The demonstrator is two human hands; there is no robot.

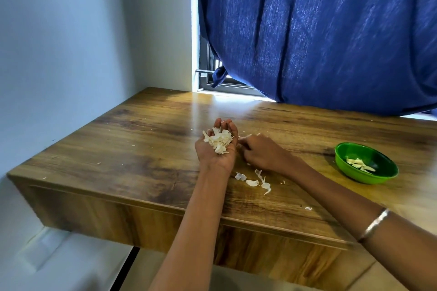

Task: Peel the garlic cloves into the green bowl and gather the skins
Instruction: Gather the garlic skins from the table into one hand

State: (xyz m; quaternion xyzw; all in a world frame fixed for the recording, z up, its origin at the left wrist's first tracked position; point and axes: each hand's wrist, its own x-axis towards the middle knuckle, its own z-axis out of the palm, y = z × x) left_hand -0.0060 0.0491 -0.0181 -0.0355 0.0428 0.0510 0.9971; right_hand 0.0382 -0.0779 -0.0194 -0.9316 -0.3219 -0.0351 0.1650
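- Gathering skins is clearly the step in hand here, and it looks to me like the peeling part is done.
- Over on the left, the left hand (pixel 218 146) is palm up above the wooden surface (pixel 132 139), cupped loosely with a heap of garlic skins (pixel 219 140) sitting in it. That grip isn't pinching anything, it's just a cradle.
- Right beside it, the right hand (pixel 257 152) is knuckles up on the surface with fingers curled in toward the left palm. Looks like it's picking up a scrap, but honestly I can't tell if it's got one.
- Just nearer the front edge there's a little cluster of loose skins (pixel 254 181) lying there, plus a few stray flecks scattered about.
- Far right, the green bowl (pixel 387 172) holds the peeled cloves (pixel 359 164), well apart from the hands.
- My two cents: keep the cupped palm level and low, sweep the scraps to it rather than lifting them one by one. That papery stuff probably flies off easily.
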